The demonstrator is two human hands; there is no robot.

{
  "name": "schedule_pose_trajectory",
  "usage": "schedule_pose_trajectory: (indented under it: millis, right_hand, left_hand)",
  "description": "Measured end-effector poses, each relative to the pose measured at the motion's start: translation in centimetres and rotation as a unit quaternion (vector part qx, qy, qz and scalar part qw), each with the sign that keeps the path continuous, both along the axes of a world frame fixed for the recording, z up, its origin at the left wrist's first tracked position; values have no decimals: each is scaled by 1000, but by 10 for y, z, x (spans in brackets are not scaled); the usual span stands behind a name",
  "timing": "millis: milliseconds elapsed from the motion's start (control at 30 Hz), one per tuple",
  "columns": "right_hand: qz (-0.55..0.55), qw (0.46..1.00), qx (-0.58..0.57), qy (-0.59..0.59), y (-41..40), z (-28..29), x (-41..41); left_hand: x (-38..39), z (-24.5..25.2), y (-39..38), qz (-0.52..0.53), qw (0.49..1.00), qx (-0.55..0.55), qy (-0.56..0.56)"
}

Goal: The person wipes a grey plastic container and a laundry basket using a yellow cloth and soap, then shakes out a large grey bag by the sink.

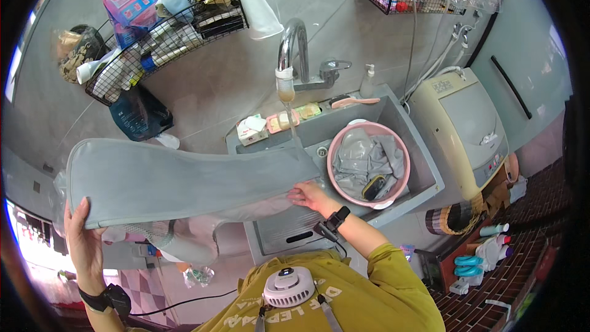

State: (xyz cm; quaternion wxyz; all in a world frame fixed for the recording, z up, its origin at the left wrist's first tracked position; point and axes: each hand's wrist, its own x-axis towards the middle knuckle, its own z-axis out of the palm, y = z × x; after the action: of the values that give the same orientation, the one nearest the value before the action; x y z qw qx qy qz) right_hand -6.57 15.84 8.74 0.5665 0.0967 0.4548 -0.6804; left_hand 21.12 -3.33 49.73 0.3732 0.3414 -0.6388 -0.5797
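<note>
A long grey fabric panel with piped edges stretches from the left across the sink's near left side. My left hand grips its far left corner, thumb on top. Along the lower edge near the right end, my right hand holds the fabric with its fingertips. Mesh and lighter fabric hang beneath the panel. From the chrome faucet water runs down onto the panel's right end. A pink basin inside the grey sink contains wet grey cloth and a black-and-yellow brush.
On the sink's back ledge are a soap box, a pink soap dish, a pink-handled brush and a pump bottle. A washing machine stands at right. Wire baskets hang on the tiled wall.
</note>
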Motion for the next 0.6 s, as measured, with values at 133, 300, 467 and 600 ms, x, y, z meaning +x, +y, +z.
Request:
schedule_pose_trajectory:
  millis: [133,300,467,600]
  right_hand:
    - [-2,1000,-3,-5,-4,-6,9]
    - [118,989,38,81,-2,11,11]
    - [203,861,207,418,5,-22,-39]
    - [102,745,167,637,-32,-72,-61]
  left_hand:
    - [4,4,-5,9,1000,-16,12]
    - [11,6,-11,26,999,-33,11]
    - [15,7,-13,35,999,-35,1]
    - [13,7,-10,18,999,-29,0]
